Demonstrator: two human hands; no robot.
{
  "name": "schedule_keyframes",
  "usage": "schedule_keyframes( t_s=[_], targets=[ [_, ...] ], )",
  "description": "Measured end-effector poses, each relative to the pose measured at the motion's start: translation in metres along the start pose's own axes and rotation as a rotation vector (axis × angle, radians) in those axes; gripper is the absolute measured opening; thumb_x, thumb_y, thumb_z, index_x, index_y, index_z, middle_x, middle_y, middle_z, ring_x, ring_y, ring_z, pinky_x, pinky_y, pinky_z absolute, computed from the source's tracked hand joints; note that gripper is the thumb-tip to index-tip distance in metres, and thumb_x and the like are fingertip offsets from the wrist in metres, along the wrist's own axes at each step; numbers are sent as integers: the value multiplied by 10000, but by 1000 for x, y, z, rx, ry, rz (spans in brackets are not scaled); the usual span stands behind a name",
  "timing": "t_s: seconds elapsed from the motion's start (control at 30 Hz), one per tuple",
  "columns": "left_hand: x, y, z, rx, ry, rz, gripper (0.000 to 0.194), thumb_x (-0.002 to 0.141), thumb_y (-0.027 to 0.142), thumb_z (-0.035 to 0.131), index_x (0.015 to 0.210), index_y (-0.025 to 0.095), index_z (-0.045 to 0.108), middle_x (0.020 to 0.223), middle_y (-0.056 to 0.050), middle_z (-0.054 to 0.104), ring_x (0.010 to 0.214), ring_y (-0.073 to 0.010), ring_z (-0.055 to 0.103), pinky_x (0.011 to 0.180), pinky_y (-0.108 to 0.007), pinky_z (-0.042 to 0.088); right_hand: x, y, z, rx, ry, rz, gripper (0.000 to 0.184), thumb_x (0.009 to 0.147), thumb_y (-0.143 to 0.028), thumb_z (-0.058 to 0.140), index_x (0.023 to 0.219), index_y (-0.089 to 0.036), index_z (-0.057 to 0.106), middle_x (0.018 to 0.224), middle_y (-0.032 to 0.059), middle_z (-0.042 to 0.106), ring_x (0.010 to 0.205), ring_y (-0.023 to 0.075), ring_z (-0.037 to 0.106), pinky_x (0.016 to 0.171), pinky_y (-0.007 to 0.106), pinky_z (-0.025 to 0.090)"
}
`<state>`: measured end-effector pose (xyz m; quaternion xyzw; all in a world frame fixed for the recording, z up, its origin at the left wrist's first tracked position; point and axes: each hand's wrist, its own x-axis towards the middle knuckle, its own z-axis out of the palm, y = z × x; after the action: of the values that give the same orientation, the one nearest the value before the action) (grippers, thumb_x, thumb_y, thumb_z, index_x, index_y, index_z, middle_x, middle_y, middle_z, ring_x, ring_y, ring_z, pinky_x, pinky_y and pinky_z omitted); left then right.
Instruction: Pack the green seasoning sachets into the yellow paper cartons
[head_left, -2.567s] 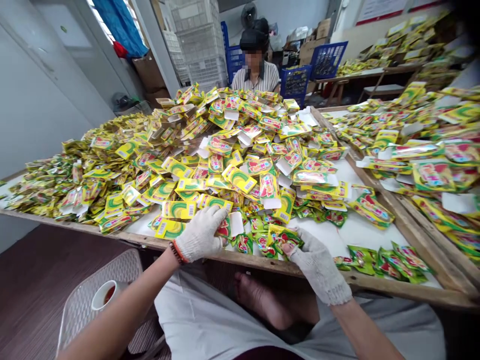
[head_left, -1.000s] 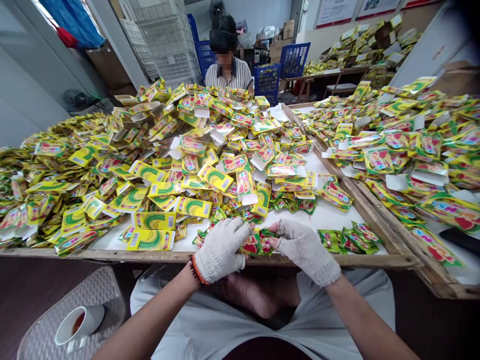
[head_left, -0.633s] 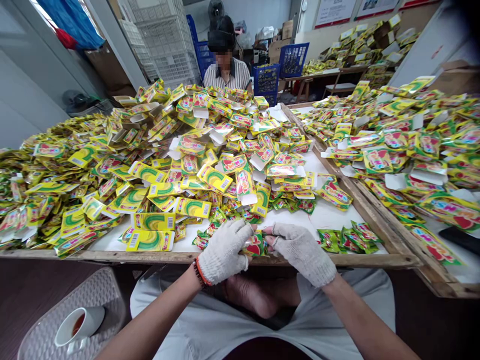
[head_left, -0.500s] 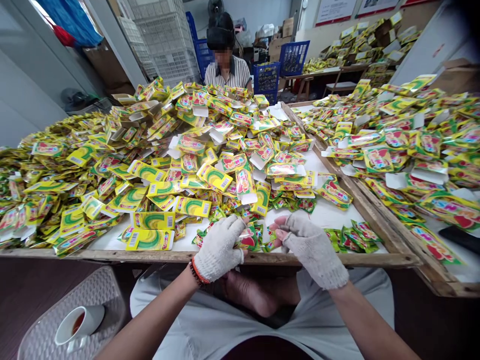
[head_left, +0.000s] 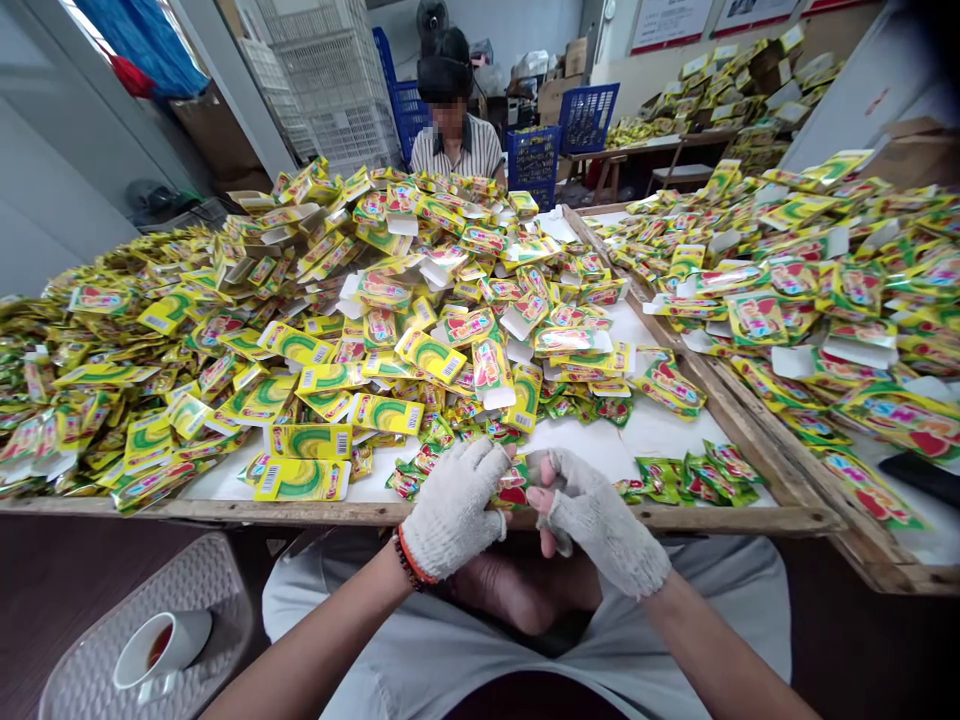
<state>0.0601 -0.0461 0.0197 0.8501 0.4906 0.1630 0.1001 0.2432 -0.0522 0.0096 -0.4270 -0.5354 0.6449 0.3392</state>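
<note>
My left hand [head_left: 463, 508], in a white fingerless knit glove, is curled over a green-and-red packet [head_left: 514, 485] at the table's front edge. Only part of that packet shows past the fingers. My right hand [head_left: 596, 520], gloved the same way, is close on its right with bent fingers; whatever they hold is hidden. Small green sachets [head_left: 664, 480] lie to the right of it, and more sachets [head_left: 405, 480] lie beside my left hand. Yellow-green cartons with barcodes [head_left: 307, 442] lie just beyond on the left.
A high heap of yellow cartons [head_left: 375, 290] covers much of the table, with a second heap [head_left: 795, 290] past the wooden divider [head_left: 690, 370]. A person [head_left: 456, 145] sits opposite. At lower left, a cup [head_left: 161, 650] of dark drink stands on a grey stool [head_left: 210, 590].
My hands have come closer together: the left has shifted right and the right has moved left, its fingers more curled. Sachets that lay between them are now mostly covered.
</note>
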Motion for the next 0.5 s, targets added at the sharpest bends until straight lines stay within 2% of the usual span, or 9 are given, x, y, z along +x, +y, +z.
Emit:
schedule_keyframes(
  t_s=[0.1,0.2,0.27,0.37,0.5],
  targets=[
    [2,0,-2,-107,63,-14,678,737,295,678,1353,232,403,1247,-110,508,1191,-297,469,1004,-446,403,7,4,-3,-116,198,-33,270,800,-375,604,791,-235,373,373,-116,465,304,88,423,358,168,285],
    [4,-4,-5,-367,186,-128,687,760,343,679,1359,202,374,1265,-113,503,1153,-258,503,983,-394,421,11,6,-7,-104,289,-66,278,804,-372,609,756,-234,372,365,-109,467,298,79,402,357,170,265],
    [4,-9,-6,-585,150,-231,543,787,371,657,1257,181,464,1165,-91,579,1047,-234,563,908,-362,460,10,7,-9,-89,289,-87,264,818,-375,597,767,-233,380,368,-103,479,308,79,405,363,172,263],
    [2,-12,-5,-832,-2,-301,372,806,416,634,1061,153,567,969,-53,648,902,-207,604,783,-309,483,7,8,-9,-121,250,-98,229,831,-365,580,800,-230,396,412,-110,477,327,75,415,370,173,286],
    [-5,-8,-4,-883,-34,-296,383,786,454,648,1003,143,594,946,-50,652,880,-198,599,751,-287,474,5,11,-7,-207,161,-48,209,799,-335,602,840,-225,429,589,-91,526,349,49,401,340,170,296]
  ],
)
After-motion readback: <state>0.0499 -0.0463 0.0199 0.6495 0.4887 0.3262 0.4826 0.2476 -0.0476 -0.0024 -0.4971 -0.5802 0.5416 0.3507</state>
